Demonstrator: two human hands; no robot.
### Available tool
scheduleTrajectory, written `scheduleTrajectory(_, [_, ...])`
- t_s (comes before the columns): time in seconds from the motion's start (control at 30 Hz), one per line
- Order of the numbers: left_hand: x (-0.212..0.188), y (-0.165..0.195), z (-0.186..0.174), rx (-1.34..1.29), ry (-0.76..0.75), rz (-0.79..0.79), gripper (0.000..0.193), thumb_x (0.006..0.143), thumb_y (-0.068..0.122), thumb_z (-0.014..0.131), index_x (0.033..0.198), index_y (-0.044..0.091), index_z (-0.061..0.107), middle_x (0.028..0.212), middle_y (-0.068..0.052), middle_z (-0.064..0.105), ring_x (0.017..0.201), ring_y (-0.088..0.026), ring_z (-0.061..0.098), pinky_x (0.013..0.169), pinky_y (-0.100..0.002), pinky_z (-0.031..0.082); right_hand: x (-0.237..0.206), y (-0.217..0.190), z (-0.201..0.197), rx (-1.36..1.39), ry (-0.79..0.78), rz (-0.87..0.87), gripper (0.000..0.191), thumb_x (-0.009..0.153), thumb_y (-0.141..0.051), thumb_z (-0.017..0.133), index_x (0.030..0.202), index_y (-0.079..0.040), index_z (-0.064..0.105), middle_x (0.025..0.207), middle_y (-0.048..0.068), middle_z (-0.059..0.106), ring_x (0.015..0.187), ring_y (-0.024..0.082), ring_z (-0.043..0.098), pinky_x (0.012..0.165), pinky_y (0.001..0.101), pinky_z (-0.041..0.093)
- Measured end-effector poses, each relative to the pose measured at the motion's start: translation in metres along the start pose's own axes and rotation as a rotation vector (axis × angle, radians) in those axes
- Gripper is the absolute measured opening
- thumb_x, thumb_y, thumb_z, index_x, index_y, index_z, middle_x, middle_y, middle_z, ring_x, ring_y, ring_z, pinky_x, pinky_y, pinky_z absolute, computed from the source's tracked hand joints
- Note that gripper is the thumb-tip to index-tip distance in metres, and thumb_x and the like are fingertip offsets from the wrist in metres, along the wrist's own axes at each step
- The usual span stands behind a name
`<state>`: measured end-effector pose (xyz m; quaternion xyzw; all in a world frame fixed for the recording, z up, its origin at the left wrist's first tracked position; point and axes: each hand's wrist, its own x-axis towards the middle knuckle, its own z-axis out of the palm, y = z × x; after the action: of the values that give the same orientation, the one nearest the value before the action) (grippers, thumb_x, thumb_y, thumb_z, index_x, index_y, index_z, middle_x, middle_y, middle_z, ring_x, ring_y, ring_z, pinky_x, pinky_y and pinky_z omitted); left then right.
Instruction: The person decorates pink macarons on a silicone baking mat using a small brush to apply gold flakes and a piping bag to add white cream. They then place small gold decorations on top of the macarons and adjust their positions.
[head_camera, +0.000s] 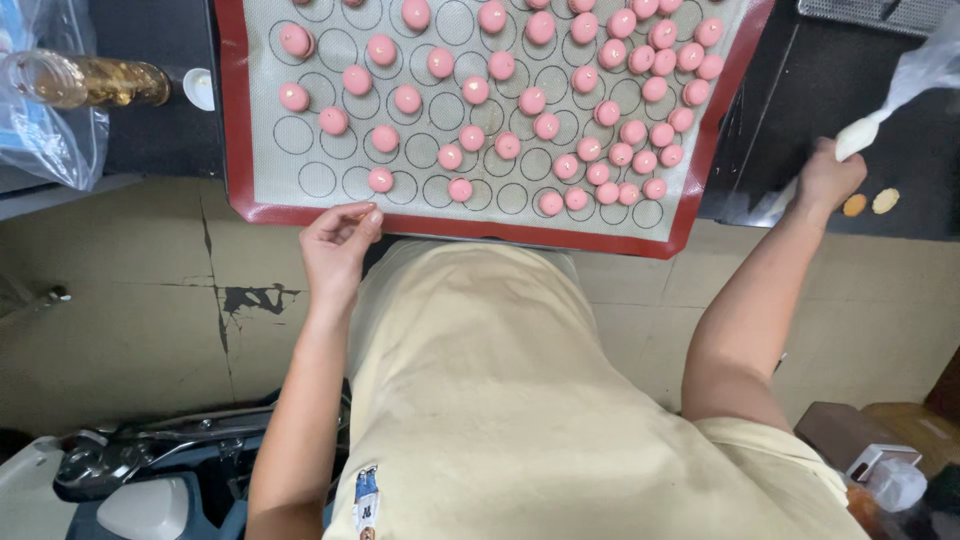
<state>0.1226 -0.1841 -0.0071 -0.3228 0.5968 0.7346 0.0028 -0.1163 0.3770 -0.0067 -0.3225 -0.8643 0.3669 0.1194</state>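
The piping bag (905, 95), clear plastic with pale filling, sits off the right edge of the baking mat (262, 205), over the dark counter (860, 60), clenched near its nozzle end by the right hand (828, 178). For clean work it seems best to keep that grip firm and the tip raised so nothing drips onto the pink rounds (500, 110) dotted over the mat's printed circles. The right arm stretches outward, elbow bent. The left hand (338, 245) rests at the mat's red near border, fingers curled, pinching or steadying it; which, I cannot tell.
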Motion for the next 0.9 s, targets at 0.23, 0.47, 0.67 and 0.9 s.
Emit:
scheduleTrajectory(0.23, [0.000,0.001,-0.026,-0.103,0.073,-0.006,0.013,0.094,0.006,0.076,0.105,0.000,0.072,0.091,-0.002,0.071,0.075,-0.008,0.066,0.072,-0.024,0.058,-0.006,-0.005,0.011,-0.254,0.100,-0.074,0.037,0.075,-0.024,0.087,0.094,-0.001,0.064,0.095,0.014,0.074,0.089,0.024,0.074,0.084,0.0362,0.054])
scheduleTrajectory(0.47, [0.007,0.016,0.000,-0.316,-0.041,-0.075,0.013,0.097,0.007,0.072,0.107,0.000,0.071,0.093,-0.004,0.070,0.080,-0.010,0.066,0.074,-0.026,0.058,-0.032,-0.032,0.013,-0.166,0.216,-0.575,0.029,0.086,-0.001,0.081,0.109,-0.003,0.062,0.110,0.012,0.057,0.099,0.030,0.064,0.087,0.0376,0.052])
scheduleTrajectory(0.67, [0.011,0.049,0.058,-0.576,-0.299,-0.184,0.013,0.098,0.007,0.069,0.110,0.002,0.070,0.096,-0.005,0.070,0.085,-0.013,0.067,0.077,-0.029,0.058,-0.185,-0.148,0.047,0.473,-0.717,-0.444,0.008,0.101,0.004,0.070,0.108,0.001,0.067,0.106,0.002,0.067,0.097,0.010,0.063,0.091,0.0252,0.053])
scheduleTrajectory(0.9, [0.022,0.102,0.058,-0.424,-0.457,-0.018,0.015,0.097,0.004,0.073,0.111,-0.002,0.072,0.101,-0.005,0.072,0.085,-0.010,0.066,0.078,-0.025,0.057,-0.309,-0.267,0.068,0.626,-1.165,-0.545,0.020,0.093,0.007,0.072,0.112,0.005,0.070,0.111,0.012,0.068,0.105,0.019,0.066,0.094,0.0309,0.055])
